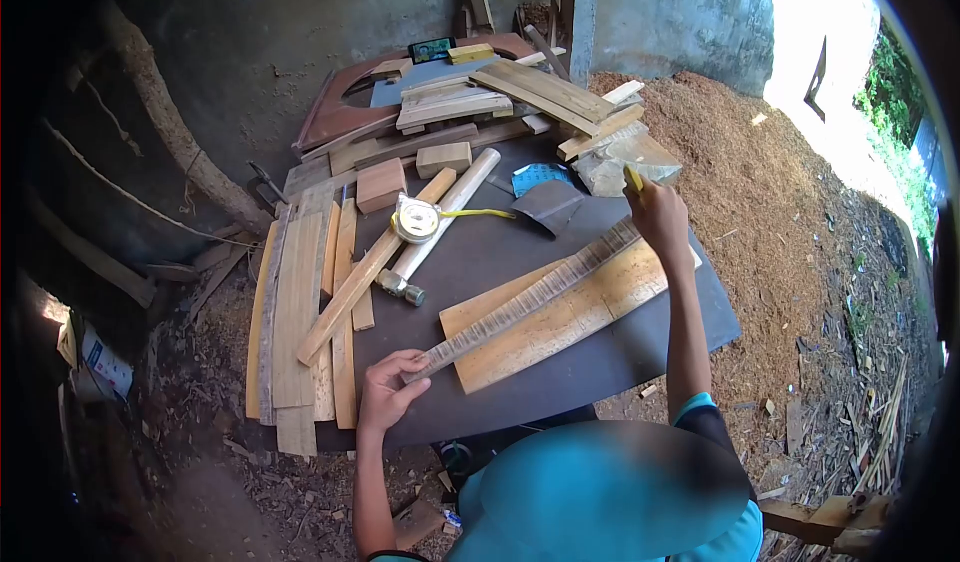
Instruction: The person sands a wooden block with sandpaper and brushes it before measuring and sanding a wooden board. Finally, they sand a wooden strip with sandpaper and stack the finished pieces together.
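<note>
My left hand [392,392] pinches the near end of a long narrow wooden strip [530,297], its face crossed by many dark lines. The strip slants over a wide pale board [560,337] lying flat on the dark table [400,412]. My right hand [658,220] is closed at the strip's far end, with a short yellow object [633,178] sticking up from the fist. What kind of object it is, I cannot make out. Beyond the strip lie a tape measure [416,219] with its yellow blade partly out, and a hammer [400,287] with a pale handle.
Long wooden slats [300,312] line the table's left side. Wood blocks [381,185] and stacked planks [540,92] stand farther back, near a phone [432,50]. A dark flat piece [548,206] lies mid-table. Wood shavings [750,182] heap up at right. A blue cap [600,492] fills the bottom.
</note>
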Demonstrator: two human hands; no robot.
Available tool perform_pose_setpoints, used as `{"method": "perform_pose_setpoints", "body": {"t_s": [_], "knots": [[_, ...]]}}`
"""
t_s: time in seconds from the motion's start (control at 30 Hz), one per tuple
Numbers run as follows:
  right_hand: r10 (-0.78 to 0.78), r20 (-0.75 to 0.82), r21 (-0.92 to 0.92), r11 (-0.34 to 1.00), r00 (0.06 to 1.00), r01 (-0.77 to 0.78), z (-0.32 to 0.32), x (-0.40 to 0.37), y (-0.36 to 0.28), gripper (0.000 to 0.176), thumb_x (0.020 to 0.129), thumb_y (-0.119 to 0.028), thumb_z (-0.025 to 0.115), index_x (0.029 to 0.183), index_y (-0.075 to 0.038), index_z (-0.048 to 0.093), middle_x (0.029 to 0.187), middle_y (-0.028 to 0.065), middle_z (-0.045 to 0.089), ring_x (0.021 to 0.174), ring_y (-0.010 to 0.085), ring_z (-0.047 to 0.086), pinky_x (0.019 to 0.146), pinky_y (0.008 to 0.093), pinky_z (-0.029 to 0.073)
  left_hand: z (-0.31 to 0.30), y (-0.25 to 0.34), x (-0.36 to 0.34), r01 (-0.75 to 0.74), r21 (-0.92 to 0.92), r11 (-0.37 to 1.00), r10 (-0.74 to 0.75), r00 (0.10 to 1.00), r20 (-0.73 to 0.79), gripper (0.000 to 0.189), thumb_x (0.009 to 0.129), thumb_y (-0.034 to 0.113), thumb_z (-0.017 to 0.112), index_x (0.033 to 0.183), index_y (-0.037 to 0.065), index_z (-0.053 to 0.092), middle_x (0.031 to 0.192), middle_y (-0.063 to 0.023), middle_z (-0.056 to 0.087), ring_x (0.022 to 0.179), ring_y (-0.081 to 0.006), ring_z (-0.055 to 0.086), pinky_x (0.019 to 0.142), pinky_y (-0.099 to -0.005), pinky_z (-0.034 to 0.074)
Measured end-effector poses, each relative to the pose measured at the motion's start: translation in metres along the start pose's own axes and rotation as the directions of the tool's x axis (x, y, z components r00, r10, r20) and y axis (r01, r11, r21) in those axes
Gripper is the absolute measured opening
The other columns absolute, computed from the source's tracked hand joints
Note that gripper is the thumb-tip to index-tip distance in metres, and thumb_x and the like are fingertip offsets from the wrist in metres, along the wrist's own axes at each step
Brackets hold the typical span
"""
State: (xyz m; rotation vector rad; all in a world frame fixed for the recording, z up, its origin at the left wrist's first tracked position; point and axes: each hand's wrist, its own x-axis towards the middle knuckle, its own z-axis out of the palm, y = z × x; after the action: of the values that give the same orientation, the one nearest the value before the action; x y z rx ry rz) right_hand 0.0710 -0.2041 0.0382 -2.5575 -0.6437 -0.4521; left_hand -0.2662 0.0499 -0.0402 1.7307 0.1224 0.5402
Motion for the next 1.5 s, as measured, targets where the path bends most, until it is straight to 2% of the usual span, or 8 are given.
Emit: {"method": "perform_pose_setpoints", "body": {"t_s": [0.17,0.27,0.33,0.5,0.6,0.73,1.0,1.5], "knots": [[-0.159,0.235,0.71,0.701,0.959,-0.058,0.003,-0.002,0.031,0.021,0.082,-0.022,0.061,0.09,-0.003,0.067,0.072,0.0129,0.066,0.065,0.0261,0.066,0.06,0.0353,0.051,0.004,0.009,0.0,0.143,0.069,0.987,-0.14,0.989,-0.051,0.008,0.081,0.001,0.064,0.087,-0.004,0.064,0.098,-0.0139,0.064,0.07,-0.0096,0.059,0.058,-0.0226,0.049],[0.073,0.316,0.002,0.997,0.946,-0.077,-0.021,-0.001,0.007,0.025,0.082,-0.023,0.063,0.093,-0.001,0.067,0.075,0.0106,0.068,0.068,0.018,0.066,0.063,0.0321,0.052,0.009,0.006,0.004,0.249,-0.133,0.959,-0.257,0.965,-0.051,0.013,0.082,0.004,0.065,0.091,-0.004,0.06,0.097,-0.0147,0.064,0.068,-0.0101,0.059,0.052,-0.0205,0.049],[-0.15,0.343,0.71,0.688,0.928,-0.151,0.011,-0.013,0.027,0.026,0.083,-0.024,0.062,0.091,0.0,0.067,0.071,0.0116,0.067,0.064,0.0202,0.065,0.062,0.0328,0.05,0.008,0.009,0.009,0.348,-0.114,0.931,-0.352,0.936,-0.02,0.02,0.082,0.005,0.064,0.099,-0.004,0.057,0.094,-0.0149,0.063,0.068,-0.0112,0.06,0.051,-0.0206,0.049],[-0.046,0.245,0.145,0.989,0.968,0.01,0.003,-0.014,0.014,0.028,0.083,-0.025,0.061,0.088,0.002,0.066,0.067,0.0142,0.065,0.063,0.0219,0.065,0.06,0.0338,0.049,0.01,0.028,0.017,0.563,-0.167,0.809,-0.557,0.826,0.085,0.033,0.084,0.011,0.062,0.113,-0.003,0.053,0.091,-0.0137,0.062,0.065,-0.0115,0.061,0.049,-0.0212,0.049],[-0.127,0.114,0.718,0.696,0.985,0.007,0.001,-0.019,0.008,0.026,0.083,-0.024,0.06,0.082,0.001,0.065,0.062,0.0169,0.061,0.058,0.0288,0.063,0.057,0.0375,0.049,0.003,0.025,0.021,0.61,-0.12,0.783,-0.589,0.79,0.168,0.036,0.087,0.015,0.06,0.117,-0.004,0.052,0.088,-0.0117,0.063,0.06,-0.0093,0.059,0.047,-0.0202,0.048],[-0.133,0.151,0.165,0.98,0.98,0.108,0.015,-0.027,-0.005,0.021,0.082,-0.021,0.061,0.082,0.0,0.065,0.062,0.0187,0.061,0.057,0.0313,0.063,0.056,0.04,0.049,0.003,0.024,0.022,0.608,-0.107,0.787,-0.584,0.789,0.189,0.036,0.092,0.026,0.053,0.113,-0.004,0.055,0.085,-0.0096,0.063,0.055,-0.0079,0.057,0.045,-0.0193,0.047],[-0.613,0.214,0.881,0.458,0.76,0.121,0.04,-0.126,-0.218,0.023,0.082,-0.017,0.061,0.08,0.006,0.061,0.062,0.0206,0.061,0.056,0.0315,0.064,0.055,0.0373,0.051,0.009,0.023,0.016,0.608,-0.199,0.768,-0.621,0.784,0.001,0.069,0.093,0.059,0.02,0.1,0.001,0.056,0.069,-0.0063,0.059,0.052,-0.0114,0.057,0.041,-0.021,0.043],[-0.11,0.056,0.082,0.991,0.992,0.105,0.016,-0.012,0.0,0.022,0.082,-0.02,0.06,0.074,0.0,0.061,0.066,0.0233,0.06,0.064,0.0387,0.061,0.055,0.0454,0.047,-0.004,0.012,0.023,0.641,-0.305,0.704,-0.609,0.766,0.206,0.026,0.095,0.019,0.047,0.105,-0.003,0.056,0.084,-0.0115,0.063,0.062,-0.0131,0.06,0.052,-0.0224,0.048]]}}
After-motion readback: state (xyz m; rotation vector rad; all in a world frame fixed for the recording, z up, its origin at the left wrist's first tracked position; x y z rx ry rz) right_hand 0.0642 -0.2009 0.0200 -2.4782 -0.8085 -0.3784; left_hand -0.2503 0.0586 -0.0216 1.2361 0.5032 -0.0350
